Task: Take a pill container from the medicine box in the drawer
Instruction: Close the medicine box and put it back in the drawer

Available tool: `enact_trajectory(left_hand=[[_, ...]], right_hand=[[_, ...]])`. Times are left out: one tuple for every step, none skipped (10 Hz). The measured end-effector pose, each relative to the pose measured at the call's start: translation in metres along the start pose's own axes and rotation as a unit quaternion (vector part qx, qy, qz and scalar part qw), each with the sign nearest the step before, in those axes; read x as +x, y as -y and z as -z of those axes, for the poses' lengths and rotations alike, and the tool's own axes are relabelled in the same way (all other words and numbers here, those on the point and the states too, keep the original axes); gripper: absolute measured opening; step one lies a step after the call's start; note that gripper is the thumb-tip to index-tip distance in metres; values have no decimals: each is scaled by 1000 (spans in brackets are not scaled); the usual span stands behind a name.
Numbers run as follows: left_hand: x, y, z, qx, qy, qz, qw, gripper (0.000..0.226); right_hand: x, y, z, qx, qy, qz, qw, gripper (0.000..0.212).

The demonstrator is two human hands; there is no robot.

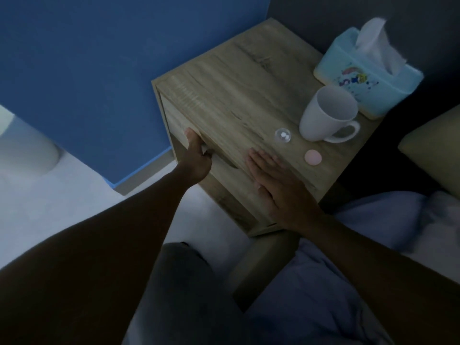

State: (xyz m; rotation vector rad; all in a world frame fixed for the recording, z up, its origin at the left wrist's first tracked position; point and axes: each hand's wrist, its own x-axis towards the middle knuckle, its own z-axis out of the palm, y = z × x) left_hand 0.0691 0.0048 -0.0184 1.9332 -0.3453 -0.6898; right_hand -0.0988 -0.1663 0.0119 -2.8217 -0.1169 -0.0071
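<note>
Left hand (196, 155) is curled around the top edge of the upper drawer (174, 120) front, fingers hooked behind it — a pull grip. Right hand (276, 185) lies flat, fingers spread, on the nightstand (236, 78) top, holding nothing; probably bracing the cabinet so it won't slide when the drawer is pulled. Drawer looks shut or barely cracked, so medicine box and pill container aren't visible — presumably inside. On top, clear of both hands: white mug (326, 115), small clear capsule (283, 135), pink disc (313, 157), blue tissue box (366, 78).
</note>
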Motion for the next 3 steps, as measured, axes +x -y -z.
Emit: enact_trajectory(left_hand=[[-19, -11, 10, 87, 34, 34, 995, 79], [-42, -26, 18, 158, 44, 25, 986, 69], [-64, -53, 36, 254, 29, -8, 967, 62]], right_hand=[[1, 0, -2, -9, -1, -2, 1000, 60], [1, 6, 3, -11, 14, -18, 1000, 61], [7, 16, 14, 34, 42, -43, 998, 61]])
